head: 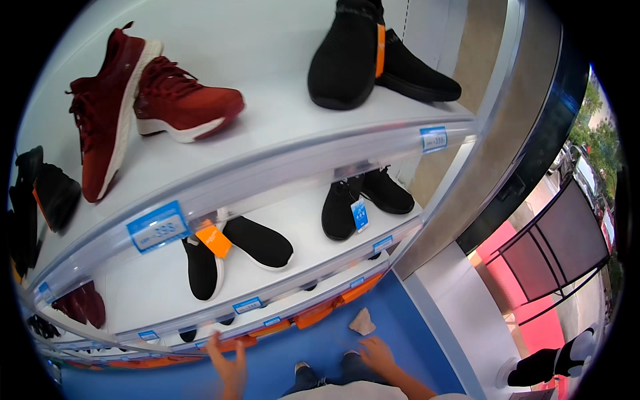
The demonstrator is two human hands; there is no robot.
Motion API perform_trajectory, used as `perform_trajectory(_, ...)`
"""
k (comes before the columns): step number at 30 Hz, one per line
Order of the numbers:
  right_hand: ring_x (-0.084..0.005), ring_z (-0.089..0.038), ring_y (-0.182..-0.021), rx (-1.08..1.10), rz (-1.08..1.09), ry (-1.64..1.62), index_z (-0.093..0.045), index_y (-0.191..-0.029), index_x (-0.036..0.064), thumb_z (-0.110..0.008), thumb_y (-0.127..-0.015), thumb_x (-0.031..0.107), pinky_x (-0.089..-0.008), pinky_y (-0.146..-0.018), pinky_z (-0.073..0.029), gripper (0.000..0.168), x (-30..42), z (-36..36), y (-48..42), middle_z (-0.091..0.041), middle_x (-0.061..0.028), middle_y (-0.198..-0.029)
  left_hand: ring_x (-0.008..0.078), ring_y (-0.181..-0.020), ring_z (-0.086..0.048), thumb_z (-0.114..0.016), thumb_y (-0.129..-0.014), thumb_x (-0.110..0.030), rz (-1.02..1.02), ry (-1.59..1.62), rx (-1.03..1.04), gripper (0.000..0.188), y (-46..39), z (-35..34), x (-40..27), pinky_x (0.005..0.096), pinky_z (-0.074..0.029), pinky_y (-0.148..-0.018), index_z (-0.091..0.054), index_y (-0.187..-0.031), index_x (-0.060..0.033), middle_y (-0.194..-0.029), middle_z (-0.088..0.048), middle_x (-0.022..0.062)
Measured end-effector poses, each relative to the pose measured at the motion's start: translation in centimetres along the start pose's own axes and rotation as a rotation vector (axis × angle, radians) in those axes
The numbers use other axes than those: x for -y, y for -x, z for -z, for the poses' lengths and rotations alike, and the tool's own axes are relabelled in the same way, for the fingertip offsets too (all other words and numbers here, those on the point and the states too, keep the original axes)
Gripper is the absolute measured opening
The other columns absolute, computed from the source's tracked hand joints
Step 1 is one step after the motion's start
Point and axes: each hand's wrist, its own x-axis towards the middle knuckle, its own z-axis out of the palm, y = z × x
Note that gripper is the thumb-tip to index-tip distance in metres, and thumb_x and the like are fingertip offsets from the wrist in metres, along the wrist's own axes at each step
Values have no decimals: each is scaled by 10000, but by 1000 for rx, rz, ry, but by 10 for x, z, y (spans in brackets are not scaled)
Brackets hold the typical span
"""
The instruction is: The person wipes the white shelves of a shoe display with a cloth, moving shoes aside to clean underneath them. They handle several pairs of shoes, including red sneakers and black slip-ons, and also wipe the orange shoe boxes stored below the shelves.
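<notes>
My left hand (229, 364) is raised in front of the lower shelves, its fingers apart with nothing between them. Slightly blurred, my right hand (377, 355) is over the blue floor (320, 345), loosely bent, and I see nothing in it. Just beyond it lies a pale, rough-edged lump (362, 322), perhaps a stone. Ahead on the upper shelf stand dark red lace-up sneakers (187, 102) with white soles, one propped on the other. Black slip-on shoes (342, 65) with an orange tag are to their right. One shelf down are black shoes with white soles (257, 242) and black sneakers (345, 210) with a blue tag.
Clear shelf-edge strips hold blue price labels (159, 227). Orange shoeboxes (315, 315) sit under the lowest shelf. A metal-framed pillar (470, 150) bounds the shelving on the right. Beyond it are a folding-type chair (555, 250) and a sock-covered display foot (545, 365).
</notes>
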Motion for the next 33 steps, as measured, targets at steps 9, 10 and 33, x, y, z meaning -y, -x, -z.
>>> perform_trajectory(9,-329,-702,-829,120,-537,-184,-716,-1087,68,-673,-862,259,-421,-761,-561,297,-128,52,31,-730,-148,-904,277,-983,-674,-765,-829,-148,77,-63,644,367,99,-88,-56,389,-526,-852,-654,-1157,-27,-1043,-687,152)
perform_trajectory(10,-331,-704,-843,198,-525,-185,-717,-1092,79,-671,-862,276,-421,-765,-561,307,-141,61,17,-731,-147,-915,294,-989,-671,-762,-830,-164,33,-103,676,386,94,-106,-71,396,-522,-849,-644,-1171,-27,-1055,-675,161)
perform_trajectory(33,-356,-651,-1085,961,-704,208,-711,-1144,161,-510,-937,278,-476,-922,-530,311,-419,-224,79,-703,-161,-1130,192,-565,-626,-672,-936,-426,1091,-396,1867,380,314,-226,117,336,-509,-566,-706,-908,-49,-649,-654,61)
